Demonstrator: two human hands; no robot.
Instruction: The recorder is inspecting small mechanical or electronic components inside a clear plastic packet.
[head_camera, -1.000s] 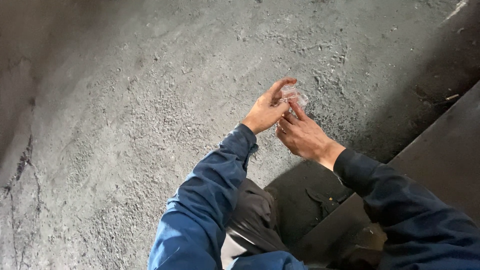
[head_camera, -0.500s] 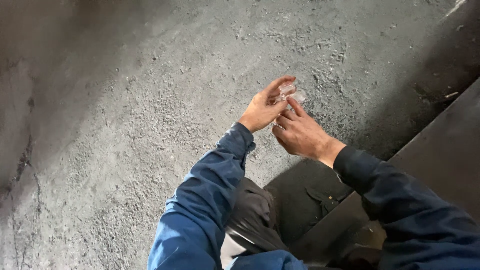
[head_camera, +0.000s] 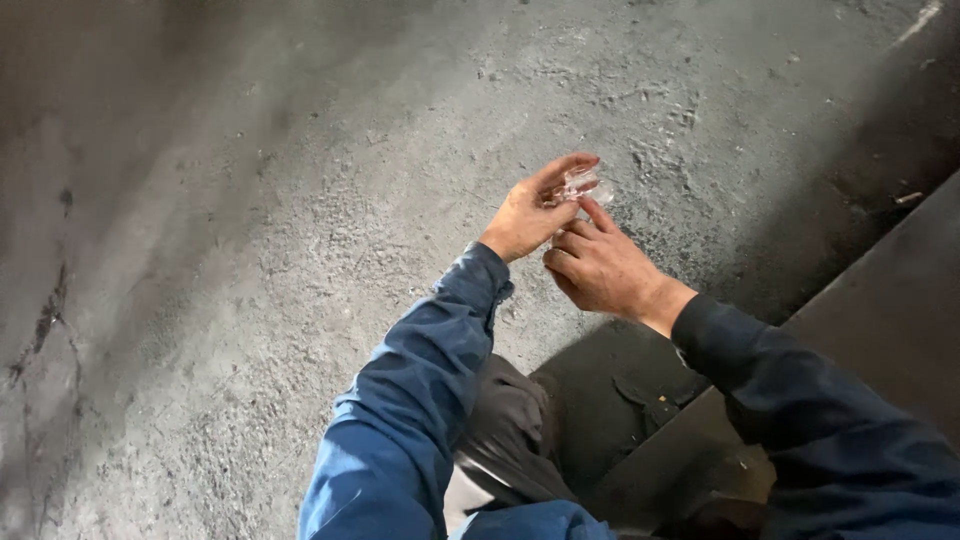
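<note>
A small crumpled piece of clear plastic wrap (head_camera: 583, 184) is pinched between both of my hands, above a rough grey concrete floor (head_camera: 250, 230). My left hand (head_camera: 530, 212) curls around it from the left, thumb and fingers closed on its upper edge. Just below and to the right, my right hand (head_camera: 600, 265) grips the same piece with its fingertips. Both arms wear blue sleeves. What the wrap holds, if anything, is too small to tell.
A dark flat slab (head_camera: 880, 310) slants along the right side. Below my hands lie my grey-trousered knee (head_camera: 510, 420) and a deep shadow with a dark shoe (head_camera: 650, 400). Cracks mark the floor at the far left (head_camera: 45, 320).
Both hands stay together on the plastic; they have shifted slightly, and the right fingers have worked along the wrap.
</note>
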